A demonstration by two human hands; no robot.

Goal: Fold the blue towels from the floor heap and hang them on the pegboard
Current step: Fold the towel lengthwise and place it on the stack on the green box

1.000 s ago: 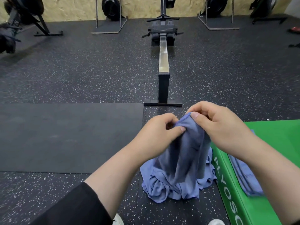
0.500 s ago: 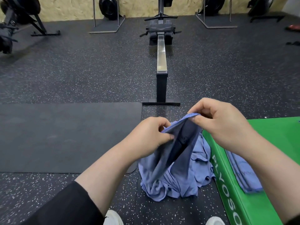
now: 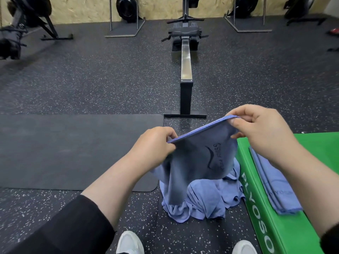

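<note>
Blue towel (image 3: pixel 198 158) hangs stretched between both hands above the floor heap (image 3: pixel 207 200), near centre. The left hand (image 3: pixel 156 143) pinches one top corner, the right hand (image 3: pixel 260 132) the other, higher. This looks like the spreading step before folding; next, the corners likely need bringing together. A folded towel (image 3: pixel 273 187) lies on the green box (image 3: pixel 311 149) at right.

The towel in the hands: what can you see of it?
The towel is soft blue cloth with a stitched hem and a dark printed logo. The left hand and right hand each pinch its top edge, stretching it taut and tilted, higher on the right. The rest hangs down, its lower left part reaching the heap on the floor.
</note>
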